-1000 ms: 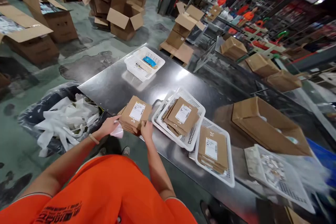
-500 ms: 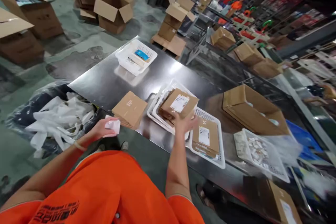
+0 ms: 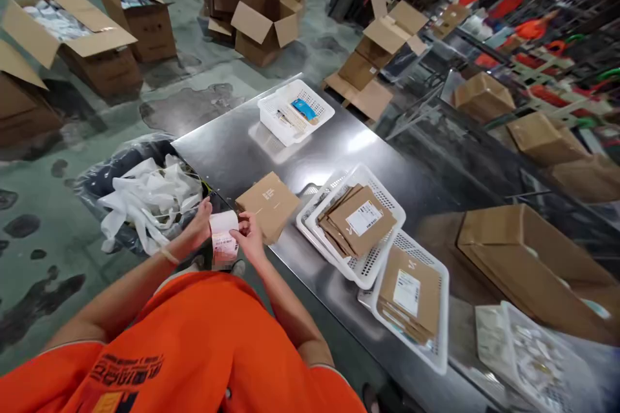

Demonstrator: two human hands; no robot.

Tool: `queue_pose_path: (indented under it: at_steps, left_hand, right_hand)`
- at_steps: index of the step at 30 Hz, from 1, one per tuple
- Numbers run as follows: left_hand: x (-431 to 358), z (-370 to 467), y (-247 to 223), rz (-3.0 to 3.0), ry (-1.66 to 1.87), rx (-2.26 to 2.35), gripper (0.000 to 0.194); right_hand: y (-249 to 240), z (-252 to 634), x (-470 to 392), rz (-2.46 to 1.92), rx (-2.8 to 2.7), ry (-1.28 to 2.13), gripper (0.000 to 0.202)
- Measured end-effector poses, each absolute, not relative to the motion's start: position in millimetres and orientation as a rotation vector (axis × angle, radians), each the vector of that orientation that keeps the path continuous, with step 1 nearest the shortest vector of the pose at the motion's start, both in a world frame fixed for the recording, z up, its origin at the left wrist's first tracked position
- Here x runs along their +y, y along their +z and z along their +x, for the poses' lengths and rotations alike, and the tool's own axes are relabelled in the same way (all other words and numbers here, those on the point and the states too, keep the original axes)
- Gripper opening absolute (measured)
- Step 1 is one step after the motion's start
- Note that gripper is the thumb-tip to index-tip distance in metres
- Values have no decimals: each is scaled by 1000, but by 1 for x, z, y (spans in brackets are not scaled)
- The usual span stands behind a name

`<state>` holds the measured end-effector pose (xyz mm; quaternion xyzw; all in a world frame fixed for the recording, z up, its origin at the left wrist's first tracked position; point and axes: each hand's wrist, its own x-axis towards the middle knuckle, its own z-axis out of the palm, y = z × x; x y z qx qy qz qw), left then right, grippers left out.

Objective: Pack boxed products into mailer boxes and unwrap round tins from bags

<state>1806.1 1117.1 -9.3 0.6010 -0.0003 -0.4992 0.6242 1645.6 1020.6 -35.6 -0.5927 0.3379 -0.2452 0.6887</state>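
A strip of printed white labels (image 3: 224,239) hangs between my two hands in front of my orange shirt. Its left edge is in my left hand (image 3: 197,224). The fingers of my right hand (image 3: 249,235) pinch its right edge. Just beyond my right hand lies a stack of flat brown cardboard mailers (image 3: 269,206) at the table's near edge. Farther right, labelled mailers (image 3: 361,219) rest in a white basket (image 3: 394,205), and more labelled mailers (image 3: 409,290) lie in a second white basket (image 3: 442,335).
A bin lined with clear plastic (image 3: 92,174) holds white backing strips at the left. On the metal table (image 3: 232,135) are a white basket (image 3: 272,103) with a blue packet, a large open carton (image 3: 513,239) and a tub of small items (image 3: 537,361). Open cartons stand on the floor beyond.
My right hand has left the mailers in the basket and moved left to the label strip. The strip, formerly bunched in my left hand, now hangs spread out. The view has shifted left.
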Motion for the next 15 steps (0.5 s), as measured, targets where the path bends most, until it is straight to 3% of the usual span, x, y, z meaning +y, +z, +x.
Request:
queue_pose_path:
  at_steps: [3,5,10,15]
  left_hand:
    - [1130,1791,-8,1394,-1224,-257,117]
    - [1134,1787,-8,1407,-1235,-386,121]
    - [1123,1792,-14,1549,-1220,-469,64]
    - [1111,1792,-17,1639,-1228,-477,61]
  right_hand:
    - [-36,1652,1021,-1331,803,-572,32]
    - [-37,1654,1020,-1342,835,-573,28]
    - [-35,1647,1009,-1306,858,-470,26]
    - [-39,1634,1010,-1346,933,-575,18]
